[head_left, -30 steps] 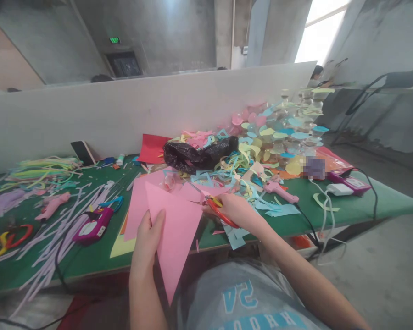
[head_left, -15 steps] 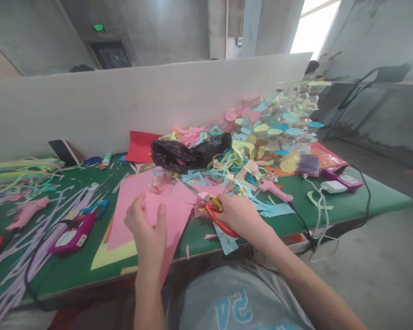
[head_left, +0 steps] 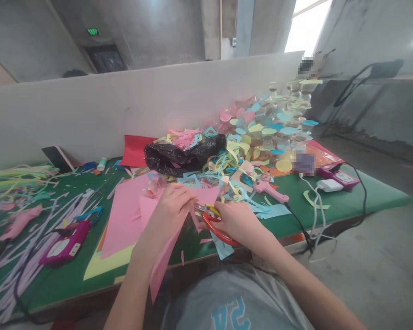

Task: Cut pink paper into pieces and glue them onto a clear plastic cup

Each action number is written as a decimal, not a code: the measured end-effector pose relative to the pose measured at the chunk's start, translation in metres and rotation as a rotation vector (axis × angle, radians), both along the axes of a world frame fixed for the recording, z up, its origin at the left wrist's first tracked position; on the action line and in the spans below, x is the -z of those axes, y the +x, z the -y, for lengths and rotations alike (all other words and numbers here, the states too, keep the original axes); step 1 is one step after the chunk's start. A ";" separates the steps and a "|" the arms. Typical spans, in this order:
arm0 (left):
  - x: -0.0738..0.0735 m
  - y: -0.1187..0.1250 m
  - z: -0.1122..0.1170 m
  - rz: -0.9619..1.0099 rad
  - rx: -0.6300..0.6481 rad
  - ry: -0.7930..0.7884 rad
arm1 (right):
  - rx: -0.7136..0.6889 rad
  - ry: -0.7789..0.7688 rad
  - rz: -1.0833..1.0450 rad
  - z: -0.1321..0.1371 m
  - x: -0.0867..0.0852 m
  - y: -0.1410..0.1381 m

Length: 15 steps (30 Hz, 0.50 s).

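Pink ppr (head_left: 163, 260): L hand (head_left: 172, 204) palm-dn, R hand (head_left: 240, 221) w/ scissors (head_left: 207, 222).

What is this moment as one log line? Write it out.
left hand: at pink paper, grip unclear | right hand: holds scissors | behind hands: black bag | right of hands: glue gun

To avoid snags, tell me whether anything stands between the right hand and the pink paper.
Only the scissors, held in the right hand, blades by the edge of the pink paper; nothing else visible stands between. The left hand is beside the blades.
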<state>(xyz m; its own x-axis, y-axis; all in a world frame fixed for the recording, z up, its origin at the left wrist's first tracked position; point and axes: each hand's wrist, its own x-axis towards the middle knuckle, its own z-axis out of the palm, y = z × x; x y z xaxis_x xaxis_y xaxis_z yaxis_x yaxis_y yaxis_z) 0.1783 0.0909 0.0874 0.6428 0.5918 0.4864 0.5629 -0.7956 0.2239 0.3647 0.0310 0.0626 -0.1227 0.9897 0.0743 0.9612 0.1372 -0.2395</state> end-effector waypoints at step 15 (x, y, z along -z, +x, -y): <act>-0.072 0.062 -0.032 0.155 -0.038 -0.307 | 0.131 -0.064 -0.182 0.009 0.003 0.023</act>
